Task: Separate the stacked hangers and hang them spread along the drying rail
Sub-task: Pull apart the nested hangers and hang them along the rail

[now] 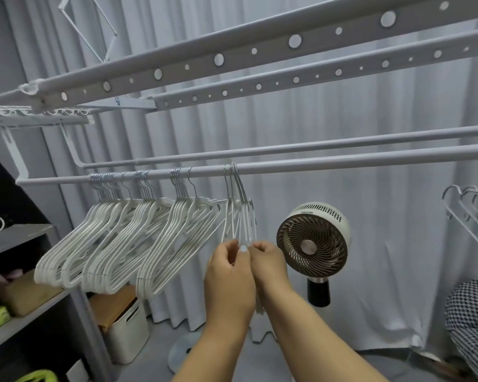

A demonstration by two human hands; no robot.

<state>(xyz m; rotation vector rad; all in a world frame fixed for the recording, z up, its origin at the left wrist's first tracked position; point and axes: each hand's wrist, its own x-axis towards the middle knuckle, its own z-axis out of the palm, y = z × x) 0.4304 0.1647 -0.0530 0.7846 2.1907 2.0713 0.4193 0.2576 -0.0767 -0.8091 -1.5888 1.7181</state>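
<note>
- Bare forearms come up from the bottom edge, and both hands meet at the centre of the view, knuckles almost touching.
- Left hand (229,274) has its fingers curled, pinching the lower ends of a small bunch of white hangers (239,216); the thumb presses in from the side.
- Right hand (268,260) is right beside it, fingers bent round the same bunch from the other side.
- That bunch hangs edge-on to the camera, its metal hooks over the drying rail (342,164), apart from the others.
- To the left on the same rail, stacked hangers (116,244) sit in several tight groups, shoulders fanning down and leftward.
- Just right of the hands, behind them, a round fan (313,246) on a dark stem faces the camera.
- At far right, a few more wire hangers (469,210) show at the frame edge.
- Left side, a shelf unit (20,315) carries boxes and a green cloth.
- Overhead, perforated grey bars (232,62) run across, with a pale curtain (384,216) at the back.
</note>
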